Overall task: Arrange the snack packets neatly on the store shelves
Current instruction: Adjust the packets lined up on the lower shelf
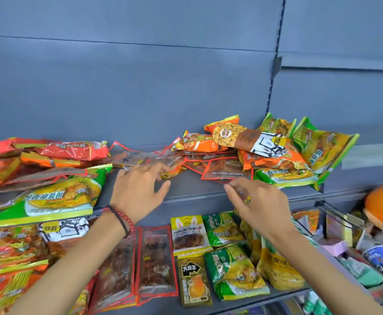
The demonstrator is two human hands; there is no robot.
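Grey metal is showing bare along the front edge of the upper shelf (pixel 192 187), giving open room between two heaps of snack packets (pixel 283 153). The left hand (pixel 140 189) is reaching in with its fingers spread, the tips lying on the flat red-edged packets (pixel 140 159) at mid-shelf. The right hand (pixel 258 201) is hovering by the lower corner of a brown packet (pixel 224 170), fingers loosely bent, gripping nothing; I cannot tell whether they touch it.
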